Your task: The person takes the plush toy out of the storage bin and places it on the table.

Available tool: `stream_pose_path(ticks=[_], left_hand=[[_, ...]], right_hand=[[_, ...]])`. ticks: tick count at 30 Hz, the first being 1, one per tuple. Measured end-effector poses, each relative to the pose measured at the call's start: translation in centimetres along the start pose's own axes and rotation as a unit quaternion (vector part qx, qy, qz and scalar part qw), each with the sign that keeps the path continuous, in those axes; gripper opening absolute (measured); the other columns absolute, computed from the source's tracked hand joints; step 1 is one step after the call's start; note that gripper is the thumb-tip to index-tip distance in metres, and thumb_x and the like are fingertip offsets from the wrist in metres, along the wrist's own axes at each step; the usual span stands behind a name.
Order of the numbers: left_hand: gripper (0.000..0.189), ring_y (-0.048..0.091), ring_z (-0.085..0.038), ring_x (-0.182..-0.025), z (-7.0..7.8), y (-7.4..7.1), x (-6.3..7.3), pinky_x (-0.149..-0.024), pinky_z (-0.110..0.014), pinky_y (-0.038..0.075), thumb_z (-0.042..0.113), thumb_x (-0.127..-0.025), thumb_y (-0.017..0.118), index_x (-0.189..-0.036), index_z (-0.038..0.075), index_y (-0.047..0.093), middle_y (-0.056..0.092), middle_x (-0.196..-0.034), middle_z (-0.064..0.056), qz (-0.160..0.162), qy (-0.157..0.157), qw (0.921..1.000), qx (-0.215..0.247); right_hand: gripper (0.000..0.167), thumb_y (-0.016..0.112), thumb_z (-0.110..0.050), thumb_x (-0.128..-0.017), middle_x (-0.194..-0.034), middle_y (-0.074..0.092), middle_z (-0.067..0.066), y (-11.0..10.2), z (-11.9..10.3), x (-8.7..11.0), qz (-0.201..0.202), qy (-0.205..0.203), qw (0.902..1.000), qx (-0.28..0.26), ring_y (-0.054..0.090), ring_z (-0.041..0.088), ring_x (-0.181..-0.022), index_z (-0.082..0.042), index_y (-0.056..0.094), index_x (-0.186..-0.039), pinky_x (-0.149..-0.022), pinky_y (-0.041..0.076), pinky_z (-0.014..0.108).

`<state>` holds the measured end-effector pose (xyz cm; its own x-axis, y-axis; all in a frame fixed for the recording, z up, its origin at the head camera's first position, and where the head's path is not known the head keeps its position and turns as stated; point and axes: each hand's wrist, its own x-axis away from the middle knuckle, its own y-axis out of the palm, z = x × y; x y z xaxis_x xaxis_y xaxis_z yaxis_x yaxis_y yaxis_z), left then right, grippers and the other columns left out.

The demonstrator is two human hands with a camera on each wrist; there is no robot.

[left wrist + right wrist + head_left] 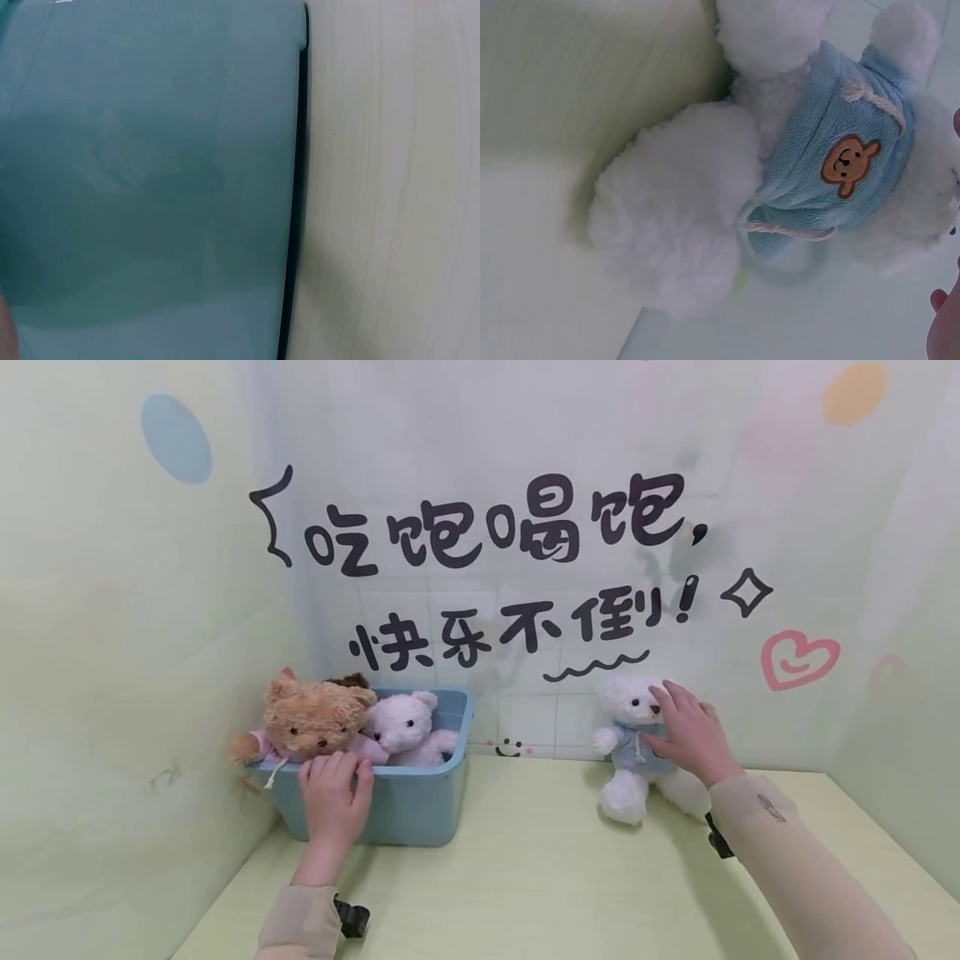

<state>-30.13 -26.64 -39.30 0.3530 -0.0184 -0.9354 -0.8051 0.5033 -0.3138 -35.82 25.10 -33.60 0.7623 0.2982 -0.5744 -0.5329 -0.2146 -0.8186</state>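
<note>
My left hand (335,793) grips the front rim of a blue plastic bin (420,806), fingers hooked over the edge. Inside sit a brown teddy bear (311,727) in a pink top and a white teddy bear (405,727). The left wrist view is filled by the bin's side wall (150,187). To the right, another white teddy bear (626,702) in a light blue hoodie (817,157) sits upright on the table. My right hand (693,735) is at its head, fingers spread in front of one side of the face and thumb apart from them.
The pale wood table (540,860) extends between bin and hoodie bear and toward the front. A printed backdrop (510,710) with large black lettering stands right behind both. Pale side walls close off left and right. A dark brown furry shape (351,681) shows behind the brown bear.
</note>
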Motion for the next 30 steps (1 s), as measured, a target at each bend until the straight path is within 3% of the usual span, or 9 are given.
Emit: stream_pose_path(ticks=[11, 23, 26, 30], left_hand=[[0.036, 0.047, -0.036, -0.074, -0.1, -0.2, 0.1, -0.084, -0.055, 0.028, 0.032, -0.098, 0.042, -0.078, 0.007, 0.056, 0.051, -0.069, -0.009, 0.003, 0.001, 1.0, -0.001], [0.03, 0.047, -0.036, -0.071, -0.2, -0.2, -0.1, -0.082, -0.054, 0.029, 0.028, -0.095, 0.044, -0.076, 0.007, 0.055, 0.052, -0.069, -0.01, 0.015, 0.012, 0.9998, -0.003], [0.029, 0.047, -0.035, -0.071, -0.3, -0.2, -0.1, -0.083, -0.054, 0.029, 0.027, -0.094, 0.045, -0.076, 0.007, 0.056, 0.053, -0.069, -0.01, 0.019, 0.012, 0.9998, -0.001], [0.03, 0.048, -0.035, -0.073, -0.2, -0.1, -0.1, -0.084, -0.054, 0.03, 0.029, -0.096, 0.044, -0.078, 0.008, 0.057, 0.053, -0.07, -0.009, 0.012, 0.009, 0.9999, 0.0]], right_hand=[[0.076, 0.069, -0.041, -0.086, -0.146, 0.035, 0.025, 0.1, -3.6, -4.2, -0.014, -0.026, 0.9996, -0.005, 0.034, 0.041, -0.133, -0.001, 0.038, -0.143, -0.097, 0.031, 0.061], [0.079, 0.067, -0.046, -0.087, -0.152, 0.03, 0.021, -0.2, -11.8, -9.6, -0.025, -0.101, 0.9942, -0.025, 0.033, 0.038, -0.136, -0.007, 0.034, -0.147, -0.105, 0.028, 0.057], [0.08, 0.068, -0.046, -0.087, -0.153, 0.028, 0.018, -0.1, -14.1, -10.9, -0.029, -0.134, 0.9902, -0.029, 0.031, 0.035, -0.138, -0.008, 0.033, -0.148, -0.106, 0.028, 0.055], [0.08, 0.07, -0.044, -0.086, -0.154, 0.027, 0.017, -0.3, -17.4, -12.3, -0.02, -0.208, 0.9775, -0.028, 0.03, 0.033, -0.139, -0.009, 0.034, -0.148, -0.107, 0.027, 0.054]])
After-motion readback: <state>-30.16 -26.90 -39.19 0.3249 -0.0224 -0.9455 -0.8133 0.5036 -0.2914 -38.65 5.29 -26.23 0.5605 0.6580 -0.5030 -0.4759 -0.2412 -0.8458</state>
